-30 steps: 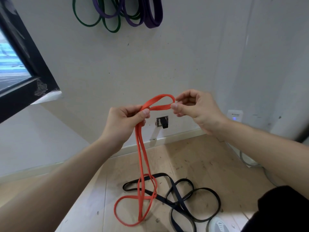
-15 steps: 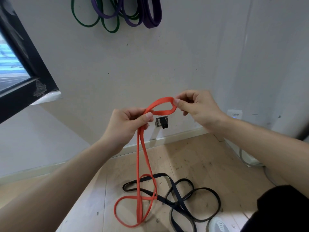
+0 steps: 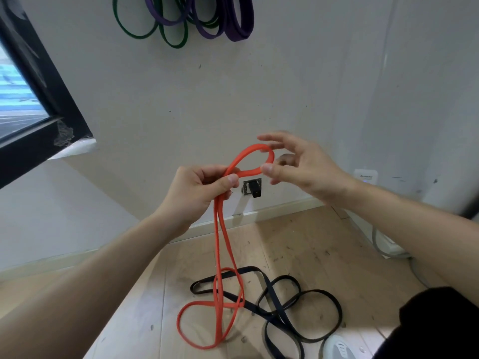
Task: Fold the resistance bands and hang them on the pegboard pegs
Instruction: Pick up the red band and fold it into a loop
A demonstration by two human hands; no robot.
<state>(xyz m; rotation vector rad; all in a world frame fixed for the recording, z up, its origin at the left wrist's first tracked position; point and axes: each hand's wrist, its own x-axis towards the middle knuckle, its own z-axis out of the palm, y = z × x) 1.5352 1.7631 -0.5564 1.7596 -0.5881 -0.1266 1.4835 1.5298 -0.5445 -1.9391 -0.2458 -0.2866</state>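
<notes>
My left hand (image 3: pixel 199 189) is shut on an orange resistance band (image 3: pixel 223 255), pinching its strands just below a small loop that stands up to the right. The band's long strands hang down to the wooden floor and lie there in loops. My right hand (image 3: pixel 300 164) has its fingers spread, blurred, at the loop's right end; the thumb tip touches the loop but does not grip it. A black resistance band (image 3: pixel 298 301) lies coiled on the floor beside the orange loops. Green bands (image 3: pixel 171 40) and purple bands (image 3: pixel 233 27) hang on the wall at the top; their pegs are out of view.
A dark window frame (image 3: pixel 46 99) juts in at the left. A wall socket with a black plug (image 3: pixel 252 189) sits low on the wall behind my hands. A white device (image 3: pixel 365 177) and cable run along the right wall. A grey-white object (image 3: pixel 339 348) lies at the bottom edge.
My right hand has let go of the loop's end and spread its fingers. The left hand keeps its grip, and the loop has grown slightly larger.
</notes>
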